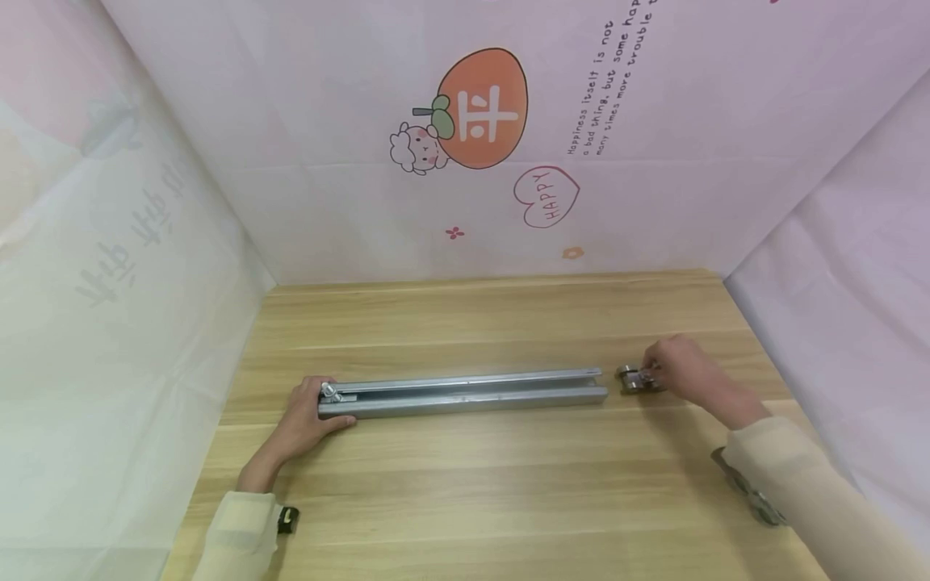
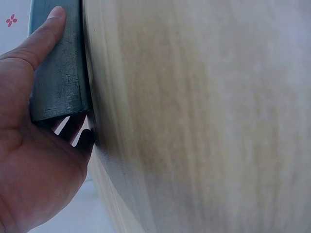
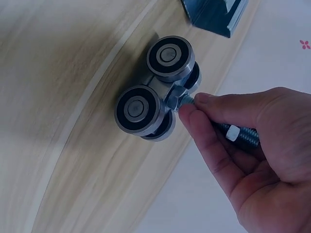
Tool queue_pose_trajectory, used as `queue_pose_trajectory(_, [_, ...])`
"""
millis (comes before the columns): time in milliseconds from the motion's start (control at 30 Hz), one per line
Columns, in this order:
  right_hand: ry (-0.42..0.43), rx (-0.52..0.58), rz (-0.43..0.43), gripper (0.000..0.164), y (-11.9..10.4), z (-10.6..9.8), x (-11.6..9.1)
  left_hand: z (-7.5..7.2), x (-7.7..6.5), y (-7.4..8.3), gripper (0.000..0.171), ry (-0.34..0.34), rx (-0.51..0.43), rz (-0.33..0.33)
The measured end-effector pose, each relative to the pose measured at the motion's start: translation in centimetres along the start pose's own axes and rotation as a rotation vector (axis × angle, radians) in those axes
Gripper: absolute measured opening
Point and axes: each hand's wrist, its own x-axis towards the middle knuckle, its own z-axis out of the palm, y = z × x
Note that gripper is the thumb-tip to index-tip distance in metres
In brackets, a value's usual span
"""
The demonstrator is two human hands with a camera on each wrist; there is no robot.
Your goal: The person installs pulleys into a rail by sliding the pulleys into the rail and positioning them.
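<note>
A long steel channel track (image 1: 472,403) lies across the table with its slot facing up. My left hand (image 1: 301,415) grips its left end, thumb along the near side in the left wrist view and the other fingers mostly hidden. A bolt with a nut (image 1: 331,393) stands tilted in the slot beside that hand. My right hand (image 1: 684,373) pinches the threaded bolt (image 3: 186,100) of a roller trolley (image 3: 138,108) with thumb and fingertips. The trolley has black-and-silver wheels in pairs. It sits just right of the track's right end, apart from it.
The wooden table (image 1: 465,492) ends at a printed cloth backdrop (image 1: 327,202), with cloth at both sides too. A dark grey metallic item (image 1: 748,488) shows beside the right sleeve; its kind is unclear. A small black device (image 1: 288,520) sits at the left cuff.
</note>
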Motion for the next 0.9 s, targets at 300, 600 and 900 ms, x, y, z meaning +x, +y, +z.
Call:
queue_pose_trajectory(300, [-0.005, -0.027, -0.012, 0.01, -1.2, 0.5, 0.2, 0.2, 0.1, -0.5, 0.076, 0.01, 0.006, 0.018])
queue_pose_trajectory(600, [0.015, -0.043, -0.035, 0.013, -1.8, 0.9, 0.5, 0.2, 0.1, -0.4, 0.077, 0.005, 0.004, 0.004])
queue_pose_trajectory(900, [0.003, -0.01, -0.021, 0.014, -2.1, 1.2, 0.6, 0.1, 0.0, -0.2, 0.075, 0.006, 0.003, 0.004])
